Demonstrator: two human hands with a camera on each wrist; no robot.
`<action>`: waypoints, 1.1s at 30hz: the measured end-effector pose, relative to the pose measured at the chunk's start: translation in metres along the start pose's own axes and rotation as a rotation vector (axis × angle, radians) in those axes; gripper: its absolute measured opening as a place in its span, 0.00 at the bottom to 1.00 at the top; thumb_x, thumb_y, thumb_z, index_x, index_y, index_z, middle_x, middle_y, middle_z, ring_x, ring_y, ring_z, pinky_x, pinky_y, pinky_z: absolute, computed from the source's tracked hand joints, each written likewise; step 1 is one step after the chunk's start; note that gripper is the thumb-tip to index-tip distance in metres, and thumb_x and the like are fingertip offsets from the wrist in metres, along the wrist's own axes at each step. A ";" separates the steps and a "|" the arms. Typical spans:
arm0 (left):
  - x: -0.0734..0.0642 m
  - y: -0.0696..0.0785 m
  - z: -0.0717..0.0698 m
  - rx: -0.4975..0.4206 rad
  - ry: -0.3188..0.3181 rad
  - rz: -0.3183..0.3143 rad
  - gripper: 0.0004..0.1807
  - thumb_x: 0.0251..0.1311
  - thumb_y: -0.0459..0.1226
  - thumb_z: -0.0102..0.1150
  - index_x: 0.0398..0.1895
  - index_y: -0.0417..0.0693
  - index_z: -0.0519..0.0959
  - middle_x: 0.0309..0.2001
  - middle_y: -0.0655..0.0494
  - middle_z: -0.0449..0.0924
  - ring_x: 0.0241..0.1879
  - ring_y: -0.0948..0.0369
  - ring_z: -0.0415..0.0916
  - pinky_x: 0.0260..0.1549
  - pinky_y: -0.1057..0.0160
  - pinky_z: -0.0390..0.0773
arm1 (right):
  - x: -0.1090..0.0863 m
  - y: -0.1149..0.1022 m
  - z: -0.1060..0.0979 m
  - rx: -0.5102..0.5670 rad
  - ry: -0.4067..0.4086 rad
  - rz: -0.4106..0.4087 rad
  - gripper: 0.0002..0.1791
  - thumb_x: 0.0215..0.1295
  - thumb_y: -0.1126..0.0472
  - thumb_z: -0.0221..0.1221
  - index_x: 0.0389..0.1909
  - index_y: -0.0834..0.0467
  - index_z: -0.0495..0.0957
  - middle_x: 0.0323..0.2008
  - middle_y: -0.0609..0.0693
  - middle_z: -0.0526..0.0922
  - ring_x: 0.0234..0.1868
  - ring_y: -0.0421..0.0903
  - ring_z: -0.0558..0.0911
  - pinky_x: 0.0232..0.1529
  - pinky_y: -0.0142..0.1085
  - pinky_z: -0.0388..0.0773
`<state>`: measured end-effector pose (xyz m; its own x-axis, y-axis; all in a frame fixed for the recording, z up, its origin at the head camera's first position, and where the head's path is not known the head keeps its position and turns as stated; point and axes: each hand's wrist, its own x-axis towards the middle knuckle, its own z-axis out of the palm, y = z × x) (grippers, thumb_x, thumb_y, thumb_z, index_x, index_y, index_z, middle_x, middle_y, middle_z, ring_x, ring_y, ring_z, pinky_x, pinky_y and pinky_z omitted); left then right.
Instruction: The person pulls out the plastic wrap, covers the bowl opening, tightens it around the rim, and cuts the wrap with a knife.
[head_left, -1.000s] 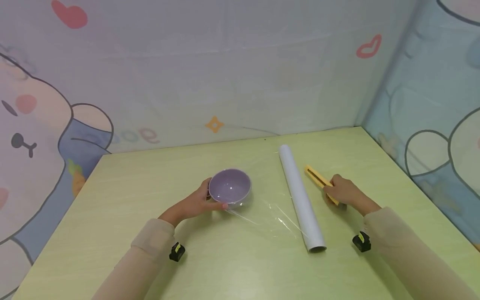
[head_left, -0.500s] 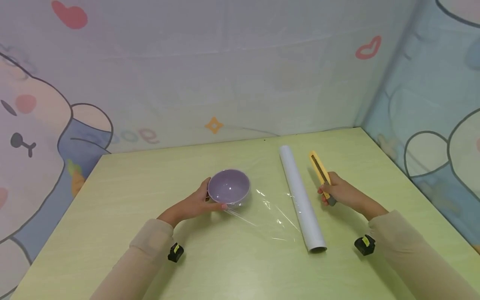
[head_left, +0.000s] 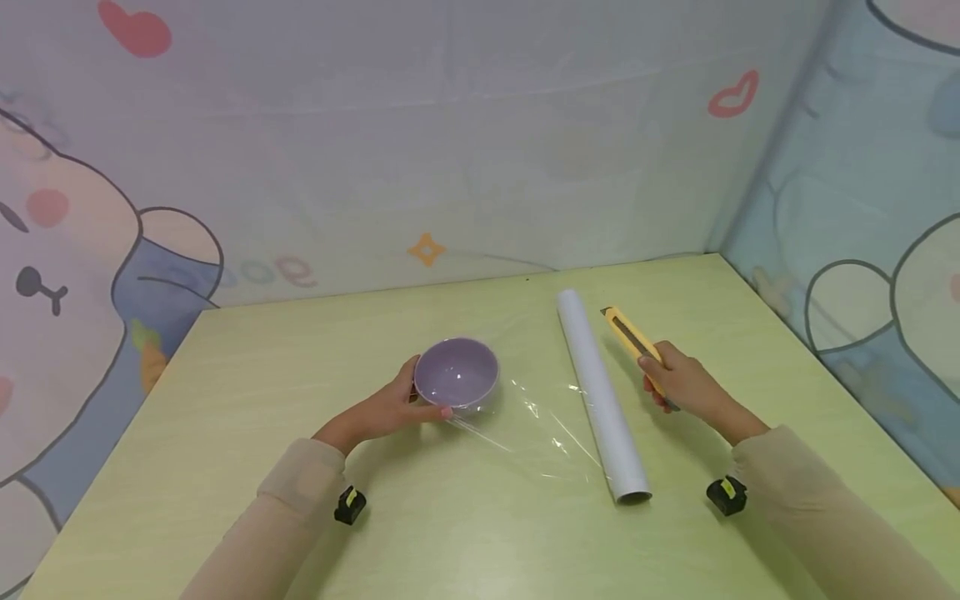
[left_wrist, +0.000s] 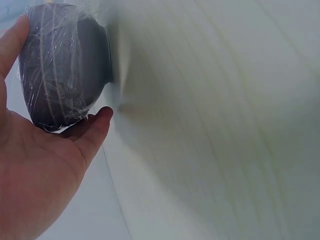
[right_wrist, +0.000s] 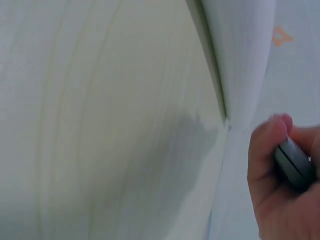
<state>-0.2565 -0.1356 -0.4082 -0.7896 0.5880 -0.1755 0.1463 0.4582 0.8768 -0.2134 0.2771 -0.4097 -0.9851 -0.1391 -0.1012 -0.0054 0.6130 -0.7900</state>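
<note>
Pale-green table [head_left: 217,400], broad margin at left; purple bowl [head_left: 457,375], gripped by left hand [head_left: 392,408]; white roll [head_left: 600,392], long axis near-to-far; yellow cutter [head_left: 628,333], held in right hand [head_left: 684,383], pointing away-left.

Left of centre, the left hand [head_left: 386,408] grips, thumb [head_left: 429,413] extended. The right hand [head_left: 686,383], right of centre, is curled. Both forearms [head_left: 277,521] slant inward.

The yellow utility knife [head_left: 632,335] in the right hand [head_left: 682,379] now leans further left than half a second ago, its far end nearer the white roll [head_left: 603,400], and a dark blade tip [head_left: 604,311] now shows there.
</note>
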 end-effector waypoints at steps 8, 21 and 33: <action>-0.001 0.000 0.000 0.006 0.005 0.001 0.52 0.52 0.47 0.65 0.70 0.48 0.39 0.67 0.46 0.51 0.68 0.49 0.53 0.65 0.46 0.54 | 0.000 -0.003 0.002 -0.067 0.111 0.069 0.29 0.70 0.41 0.39 0.40 0.66 0.64 0.21 0.54 0.73 0.14 0.43 0.70 0.16 0.36 0.71; -0.002 0.000 0.000 0.008 0.008 -0.009 0.53 0.52 0.47 0.65 0.70 0.48 0.38 0.67 0.45 0.51 0.68 0.48 0.52 0.65 0.45 0.53 | -0.003 -0.003 0.002 -0.080 0.219 0.036 0.26 0.70 0.43 0.40 0.36 0.66 0.66 0.17 0.51 0.72 0.13 0.43 0.70 0.15 0.37 0.72; -0.006 0.009 -0.005 0.057 0.004 -0.108 0.62 0.49 0.52 0.65 0.71 0.47 0.27 0.71 0.44 0.42 0.70 0.46 0.45 0.65 0.45 0.53 | -0.010 0.001 -0.002 -0.084 0.336 0.092 0.32 0.67 0.38 0.42 0.34 0.66 0.69 0.14 0.49 0.72 0.10 0.43 0.70 0.13 0.36 0.70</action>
<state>-0.2533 -0.1381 -0.3971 -0.8052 0.5304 -0.2652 0.0940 0.5557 0.8260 -0.2041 0.2806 -0.4080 -0.9836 0.1742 0.0461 0.0851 0.6746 -0.7332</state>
